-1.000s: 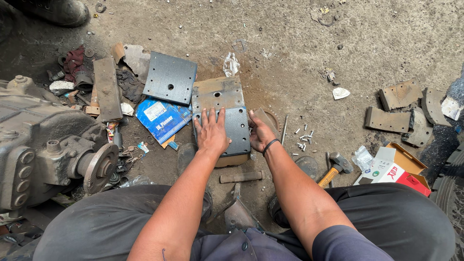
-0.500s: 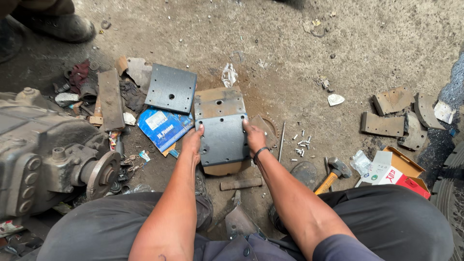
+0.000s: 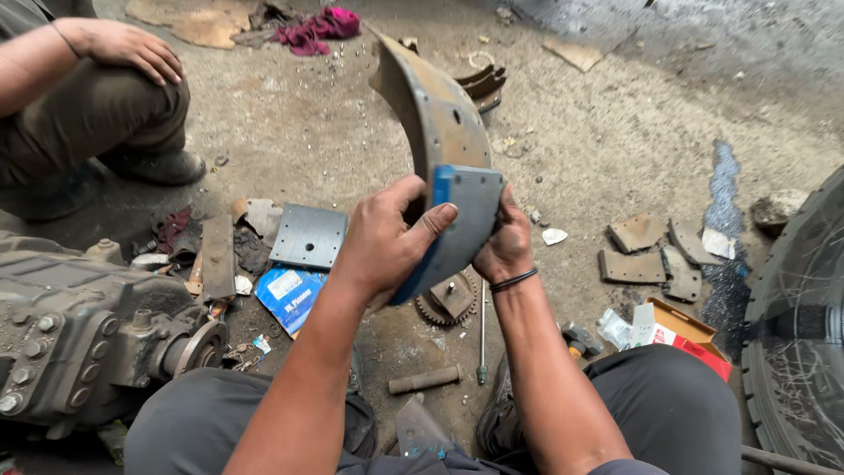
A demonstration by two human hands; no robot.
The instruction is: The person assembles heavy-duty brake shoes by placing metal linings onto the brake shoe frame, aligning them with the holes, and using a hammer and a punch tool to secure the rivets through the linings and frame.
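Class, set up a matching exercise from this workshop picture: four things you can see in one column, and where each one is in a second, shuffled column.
Things:
1. curved brake shoe
2. flat grey plate
3. orange box
4. pink rag

Places:
A. on the ground at the far top of the view
B. raised in both hands
C. beside the person's right knee
D. on the ground left of the left hand

Pairs: 1-B, 2-D, 3-C, 4-A

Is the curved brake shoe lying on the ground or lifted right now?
Lifted. Both hands, left hand and right hand, hold the brake shoe with its grey lining up in the air, clear of the ground.
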